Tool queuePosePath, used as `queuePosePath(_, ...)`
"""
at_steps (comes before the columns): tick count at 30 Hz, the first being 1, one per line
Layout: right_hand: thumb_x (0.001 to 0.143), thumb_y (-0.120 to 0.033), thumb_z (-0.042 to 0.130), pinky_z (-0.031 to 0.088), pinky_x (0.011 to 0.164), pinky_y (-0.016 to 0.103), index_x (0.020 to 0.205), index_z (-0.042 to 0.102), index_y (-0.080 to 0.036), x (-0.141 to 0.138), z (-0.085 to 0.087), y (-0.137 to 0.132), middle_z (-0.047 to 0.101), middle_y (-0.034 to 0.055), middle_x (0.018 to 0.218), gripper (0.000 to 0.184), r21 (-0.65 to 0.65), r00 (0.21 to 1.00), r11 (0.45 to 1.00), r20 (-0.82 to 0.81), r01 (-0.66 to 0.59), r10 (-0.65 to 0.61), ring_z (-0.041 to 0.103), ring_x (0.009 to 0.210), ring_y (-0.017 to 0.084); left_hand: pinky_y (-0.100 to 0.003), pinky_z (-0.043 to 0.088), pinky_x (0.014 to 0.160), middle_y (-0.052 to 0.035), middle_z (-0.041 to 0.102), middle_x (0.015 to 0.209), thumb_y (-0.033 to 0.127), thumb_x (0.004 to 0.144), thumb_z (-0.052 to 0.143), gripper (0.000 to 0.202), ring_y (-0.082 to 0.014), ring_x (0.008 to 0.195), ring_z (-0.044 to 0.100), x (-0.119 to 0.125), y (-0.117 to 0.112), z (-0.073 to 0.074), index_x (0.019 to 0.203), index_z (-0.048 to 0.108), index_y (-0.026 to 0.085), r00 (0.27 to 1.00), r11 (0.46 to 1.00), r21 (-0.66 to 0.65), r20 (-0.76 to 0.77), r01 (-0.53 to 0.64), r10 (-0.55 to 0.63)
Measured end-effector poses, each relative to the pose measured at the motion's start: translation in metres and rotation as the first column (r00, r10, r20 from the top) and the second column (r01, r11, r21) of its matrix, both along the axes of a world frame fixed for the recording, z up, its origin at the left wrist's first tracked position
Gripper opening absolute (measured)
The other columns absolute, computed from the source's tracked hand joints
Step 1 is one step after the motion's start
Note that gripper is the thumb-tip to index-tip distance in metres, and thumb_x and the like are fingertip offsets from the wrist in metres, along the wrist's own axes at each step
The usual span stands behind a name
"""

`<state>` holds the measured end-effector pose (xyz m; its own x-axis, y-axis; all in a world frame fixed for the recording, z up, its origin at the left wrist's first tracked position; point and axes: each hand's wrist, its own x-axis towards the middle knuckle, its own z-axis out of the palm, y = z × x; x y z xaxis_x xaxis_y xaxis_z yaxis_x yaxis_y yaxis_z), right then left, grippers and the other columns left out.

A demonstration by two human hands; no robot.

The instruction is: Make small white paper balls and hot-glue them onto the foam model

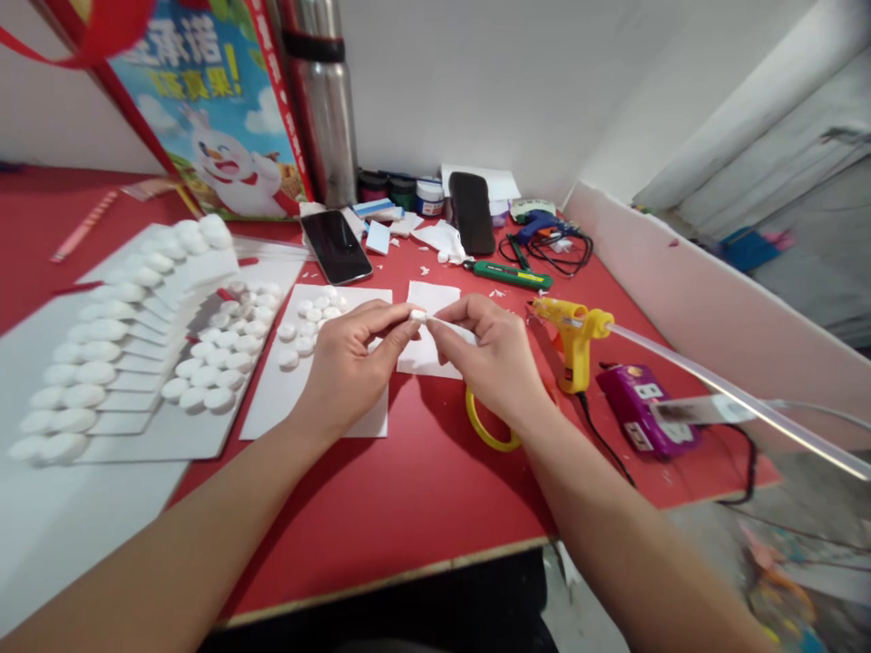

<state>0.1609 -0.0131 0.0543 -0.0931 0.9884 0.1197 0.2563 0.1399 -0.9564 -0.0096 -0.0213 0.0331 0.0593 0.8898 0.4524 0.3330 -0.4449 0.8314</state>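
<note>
White, tiny: pellet (417,316) clamped between fingertips of left hand (354,355) and right hand (495,358), long axis left-right, midway between both.

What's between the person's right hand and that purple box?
A yellow glue gun stands between the right hand and the purple box, in the head view.

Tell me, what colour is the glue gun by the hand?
Yellow. The glue gun sits beside the right hand, seen best in the head view.

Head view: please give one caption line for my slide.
Left hand and right hand pinch a small white piece over the red table, beside a yellow plastic glue gun.
</note>
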Motion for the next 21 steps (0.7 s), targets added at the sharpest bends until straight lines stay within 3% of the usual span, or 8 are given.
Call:
queuePosePath(3,0.085,-0.028,0.074,0.034,0.049,0.023,0.078,0.062,-0.018,-0.004,0.0,-0.003,0.062,-0.004,0.058,0.017,0.01,0.999,1.0,-0.02,0.028,-0.028,0.048,0.049,0.008,-0.027,0.052,0.081,-0.0042,0.076,0.096,0.025,0.095,0.068,0.016,-0.0172,0.089,0.069,0.003,-0.001,0.0,0.104,0.08,0.019,0.999,0.998,0.058,-0.013,-0.029,0.03)
queuePosePath(8,0.084,-0.038,0.076,0.03,0.042,0.022,0.078,0.06,-0.019,-0.004,0.003,-0.002,0.06,-0.0059,0.054,0.026,-0.113,0.969,0.989,-0.238,-0.091,0.062,0.04,0.04,0.006,-0.026,0.052,0.084,-0.0037,0.076,0.098,0.023,0.097,0.065,0.018,-0.0166,0.091,0.069,0.003,-0.001,0.002,0.107,0.08,0.021,0.997,0.991,0.125,-0.053,-0.048,0.055)
queuePosePath(11,0.084,-0.038,0.077,0.041,0.05,0.024,0.08,0.063,-0.018,-0.001,0.002,0.001,0.067,-0.0021,0.065,0.024,-0.055,0.985,0.994,-0.152,-0.092,0.082,0.052,0.048,0.008,-0.027,0.052,0.085,-0.004,0.077,0.1,0.024,0.097,0.065,0.019,-0.0174,0.093,0.07,0.001,-0.001,0.001,0.108,0.08,0.021,0.998,0.993,0.113,-0.058,-0.032,0.039)
queuePosePath(14,0.085,-0.033,0.077,0.051,0.068,0.028,0.086,0.069,-0.017,0.003,-0.001,0.004,0.073,0.0018,0.082,0.018,0.062,0.996,0.996,-0.056,-0.063,0.067,0.065,0.069,0.013,-0.027,0.052,0.086,-0.0039,0.076,0.1,0.024,0.096,0.067,0.019,-0.0177,0.094,0.07,-0.001,0.0,-0.001,0.109,0.08,0.022,0.999,0.996,0.087,-0.045,-0.006,0.01)
queuePosePath(17,0.085,-0.028,0.076,0.051,0.075,0.029,0.085,0.072,-0.018,0.006,-0.004,0.006,0.073,0.0018,0.084,0.011,0.126,0.999,0.991,-0.01,-0.044,0.046,0.067,0.079,0.016,-0.027,0.052,0.084,-0.0037,0.076,0.1,0.024,0.096,0.067,0.019,-0.0174,0.093,0.069,-0.002,0.001,-0.001,0.109,0.081,0.022,0.999,0.998,0.068,-0.044,0.015,-0.012)
queuePosePath(21,0.087,-0.028,0.073,0.047,0.072,0.028,0.083,0.073,-0.018,0.007,-0.006,0.007,0.073,0.0016,0.082,0.01,0.202,0.994,0.979,0.108,-0.033,0.011,0.065,0.078,0.016,-0.027,0.052,0.078,-0.0027,0.075,0.092,0.025,0.095,0.067,0.018,-0.016,0.084,0.068,-0.002,0.003,-0.001,0.105,0.082,0.022,0.997,0.997,-0.043,0.046,0.059,-0.057)
